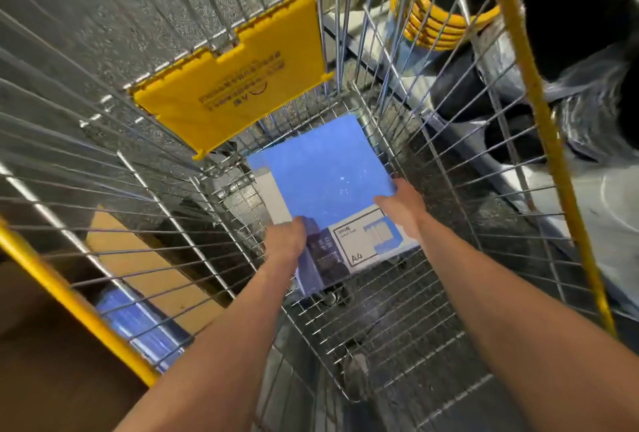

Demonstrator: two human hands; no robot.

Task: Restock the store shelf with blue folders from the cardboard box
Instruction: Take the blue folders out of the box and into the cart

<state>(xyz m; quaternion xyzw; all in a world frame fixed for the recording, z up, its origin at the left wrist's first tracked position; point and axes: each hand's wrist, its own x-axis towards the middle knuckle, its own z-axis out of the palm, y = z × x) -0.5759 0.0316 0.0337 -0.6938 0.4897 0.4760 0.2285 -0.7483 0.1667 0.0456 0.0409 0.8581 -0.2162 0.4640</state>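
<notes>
At the far left, outside the wire cart (pixel 173 217), an open cardboard box (pixel 145 259) stands on the floor, and a blue stack (pixel 138 324) shows in it through the bars, too blurred to tell more. Further in, a yellow flap (pixel 235 75) hangs against the cart's far wall. Low in the cart, the left hand (pixel 286 240) grips the near left edge of a pack of blue folders (pixel 325 172), which lies flat and a little askew. I cannot tell whether it rests on the cart floor or is lifted. A white label (pixel 366 241) marked A4 sits on its near corner. The right hand (pixel 403 210) holds the pack's right edge, thumb on top and fingers hidden beneath. The pack looks glossy and wrapped, so probably slippery. It seems stiff as a bundle, yet weighty enough to slide if taken by one side, so a hold at opposite edges with fingers underneath seems soundest. Beyond the right bars sit stacked yellow baskets (pixel 435 27).
</notes>
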